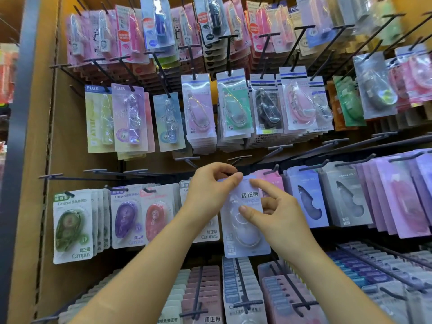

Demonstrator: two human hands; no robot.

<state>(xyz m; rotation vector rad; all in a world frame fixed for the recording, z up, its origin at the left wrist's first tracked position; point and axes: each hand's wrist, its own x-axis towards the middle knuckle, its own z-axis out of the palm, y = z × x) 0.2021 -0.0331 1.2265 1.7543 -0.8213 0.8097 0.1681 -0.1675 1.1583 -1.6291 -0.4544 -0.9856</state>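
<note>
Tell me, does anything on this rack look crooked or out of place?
The lilac correction-tape pack, pinched by the left hand at its top and the right hand lower down, looks slightly tilted. Several hooks above the Campus packs are bare.

Free gap at bare hooks point(138, 171) above held pack point(247, 244); Campus packs point(127, 218) and boxed rows point(346, 197) crowd its sides.

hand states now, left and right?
Left hand: pinches top of the pale lilac blister-card correction tape pack.
Right hand: grips that pack's right side.
</note>
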